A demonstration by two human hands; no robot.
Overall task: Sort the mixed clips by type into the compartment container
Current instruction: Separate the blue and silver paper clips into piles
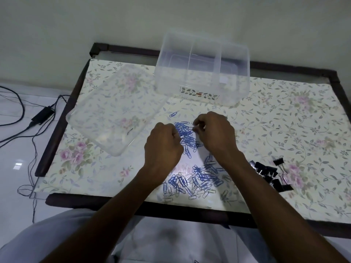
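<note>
A clear compartment container (201, 73) stands at the back of the table, its inner dividers visible. A heap of blue paper clips (187, 136) lies between my hands. My left hand (163, 145) is curled at the heap's left edge, fingers in the clips. My right hand (214, 131) pinches a clip at the heap's upper right. A second, mixed pile of blue and silver paper clips (193, 182) lies near the front edge. Black binder clips (269, 175) are piled at the right. One blue clip (173, 114) lies alone behind the heap.
The container's clear lid (112, 112) lies flat at the left of the floral tabletop (284, 118). A dark frame (57, 130) rims the table. A power adapter with cables (42, 114) sits on the white floor at the left. My lap is below the front edge.
</note>
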